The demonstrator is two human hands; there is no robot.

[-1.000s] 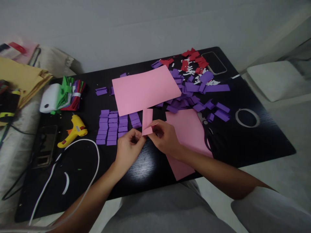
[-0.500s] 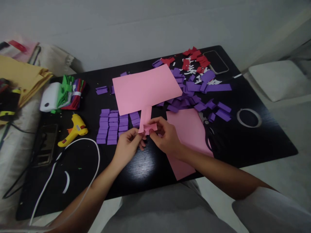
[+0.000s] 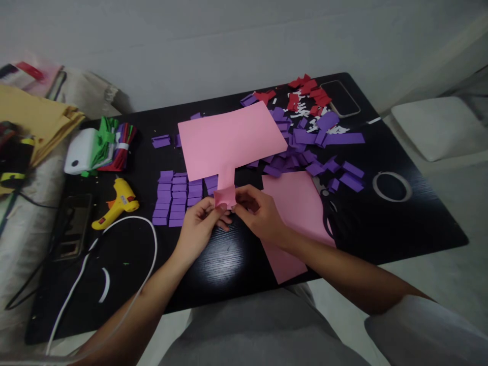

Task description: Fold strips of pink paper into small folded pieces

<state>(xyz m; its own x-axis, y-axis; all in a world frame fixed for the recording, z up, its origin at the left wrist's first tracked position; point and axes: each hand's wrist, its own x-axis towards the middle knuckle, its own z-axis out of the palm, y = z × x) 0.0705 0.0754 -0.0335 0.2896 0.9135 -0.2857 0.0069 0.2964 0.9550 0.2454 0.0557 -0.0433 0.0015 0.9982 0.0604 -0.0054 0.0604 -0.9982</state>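
Note:
Between my hands is a narrow pink paper strip (image 3: 226, 178), its near end folded up into a small flap. My left hand (image 3: 200, 221) pinches the flap's lower left edge between thumb and fingers. On the other side, my right hand (image 3: 261, 213) has its fingertips closed on the flap's right edge. The strip's far end meets a large pink sheet (image 3: 232, 137) lying beyond my hands. A second pink sheet (image 3: 295, 203) lies partly under my right forearm. Rows of folded purple pieces (image 3: 178, 195) are just left of the strip.
Black-handled scissors (image 3: 328, 211) and a tape roll (image 3: 392, 186) lie to the right. Purple pieces (image 3: 297, 147), red pieces (image 3: 318, 94) and white scraps are scattered farther back. A yellow glue gun (image 3: 121, 201) and a looping white cable (image 3: 82, 269) are at left.
The strip's near end has shifted slightly left and its folded flap now stands up facing me. My right fingertips moved slightly from the flap's top to its lower right edge.

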